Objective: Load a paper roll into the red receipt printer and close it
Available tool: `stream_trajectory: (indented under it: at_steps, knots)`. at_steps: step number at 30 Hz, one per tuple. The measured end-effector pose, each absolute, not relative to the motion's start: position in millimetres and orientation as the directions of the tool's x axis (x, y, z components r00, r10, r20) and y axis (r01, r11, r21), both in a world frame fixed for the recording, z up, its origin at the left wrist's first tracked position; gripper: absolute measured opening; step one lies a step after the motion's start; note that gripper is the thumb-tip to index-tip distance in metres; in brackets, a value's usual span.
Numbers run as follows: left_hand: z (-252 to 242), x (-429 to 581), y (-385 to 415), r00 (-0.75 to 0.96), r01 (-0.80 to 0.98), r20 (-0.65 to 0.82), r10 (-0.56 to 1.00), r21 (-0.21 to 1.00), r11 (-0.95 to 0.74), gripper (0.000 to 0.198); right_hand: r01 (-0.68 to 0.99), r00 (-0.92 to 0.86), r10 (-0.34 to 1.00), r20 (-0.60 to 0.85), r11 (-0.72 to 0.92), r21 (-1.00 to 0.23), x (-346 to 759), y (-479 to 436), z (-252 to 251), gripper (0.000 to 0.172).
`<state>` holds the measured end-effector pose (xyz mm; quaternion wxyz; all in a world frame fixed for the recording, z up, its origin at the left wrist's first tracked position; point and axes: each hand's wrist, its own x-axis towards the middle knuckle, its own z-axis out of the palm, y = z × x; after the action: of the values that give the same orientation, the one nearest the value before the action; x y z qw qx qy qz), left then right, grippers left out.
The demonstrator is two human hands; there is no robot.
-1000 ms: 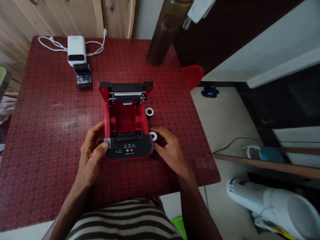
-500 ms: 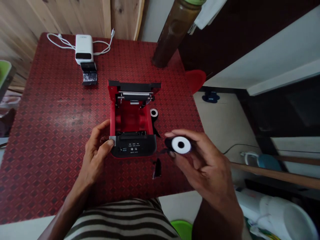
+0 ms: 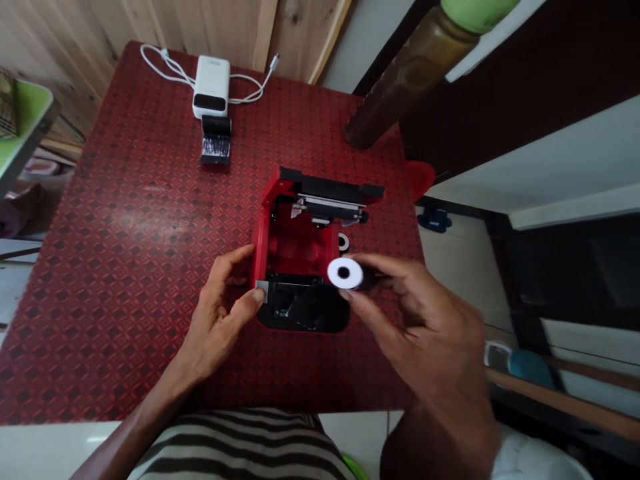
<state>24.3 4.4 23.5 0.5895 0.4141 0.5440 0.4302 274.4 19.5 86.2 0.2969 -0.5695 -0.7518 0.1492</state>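
Observation:
A small red-and-black label printer (image 3: 300, 257) stands on the table with its lid raised, showing a red inner bay and a roller under the lid. My left hand (image 3: 225, 310) grips its front left corner, thumb on the grey patch and fingers along the side. My right hand (image 3: 417, 317) pinches a small paper roll (image 3: 336, 273), black outside with a white end and dark core, over the printer's front right. A black strip (image 3: 317, 305) lies over the front panel, covering most of its buttons. Partly hidden behind the printer is a second roll (image 3: 343, 242).
A white power bank (image 3: 211, 83) with a white cable (image 3: 253, 93) and a black roll with a shiny unrolled end (image 3: 216, 143) lie at the back left. A tall brown bottle (image 3: 395, 93) with a green cap stands at the back right of the red patterned table (image 3: 125, 280).
My right hand has brought the paper roll left, over the printer's front, and its black strip now covers the panel. The camera view has shifted; my left hand stays on the printer's corner.

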Motion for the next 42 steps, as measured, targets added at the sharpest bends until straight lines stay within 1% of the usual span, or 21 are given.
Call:
stream_trajectory:
  at_steps: [6,10,12,14,17,19,23,26,30,33,37,39,42]
  knots:
    - [22,24,3,0.043,-0.043,-0.299,0.953,0.953,0.301,0.064,0.796,-0.003,0.958,0.286,0.175,-0.579,289,20,87,0.031]
    - [22,24,4,0.036,-0.048,-0.290,0.956,0.955,0.291,0.062,0.816,0.029,0.964,0.265,0.130,-0.564,291,16,92,0.033]
    - [22,24,4,0.032,-0.044,-0.289,0.957,0.956,0.290,0.061,0.821,-0.036,0.970,0.239,0.165,-0.546,288,17,94,0.028]
    - [23,23,3,0.038,-0.040,-0.289,0.956,0.956,0.291,0.061,0.804,-0.163,0.965,0.206,0.251,-0.539,282,20,94,0.024]
    - [23,22,3,0.044,-0.036,-0.288,0.957,0.957,0.289,0.062,0.751,-0.343,0.919,0.193,0.392,-0.532,270,31,90,0.027]
    - [22,23,3,0.044,-0.033,-0.292,0.956,0.956,0.293,0.063,0.730,-0.401,0.898,0.183,0.434,-0.529,263,39,86,0.029]
    - [22,23,3,0.045,-0.022,-0.286,0.957,0.958,0.287,0.062,0.729,-0.440,0.886,0.145,0.447,-0.519,253,53,78,0.028]
    - [22,24,3,0.043,-0.034,-0.275,0.960,0.960,0.276,0.060,0.761,-0.452,0.887,0.094,0.438,-0.478,249,62,76,0.027]
    - [22,24,4,0.041,-0.044,-0.284,0.958,0.957,0.286,0.060,0.814,-0.470,0.881,-0.053,0.410,-0.411,240,77,77,0.026]
    - [22,24,4,0.040,-0.039,-0.272,0.961,0.961,0.274,0.058,0.853,-0.470,0.873,-0.130,0.412,-0.320,232,87,75,0.024]
    - [23,24,4,0.037,-0.023,-0.258,0.966,0.966,0.258,0.056,0.887,-0.448,0.886,-0.123,0.424,-0.182,225,93,69,0.016]
    - [23,24,4,0.037,-0.030,-0.265,0.963,0.963,0.267,0.057,0.891,-0.444,0.889,-0.115,0.425,-0.159,223,94,68,0.013]
    - [22,23,4,0.038,-0.043,-0.270,0.962,0.961,0.271,0.059,0.903,-0.427,0.890,-0.159,0.410,-0.131,221,96,70,0.014]
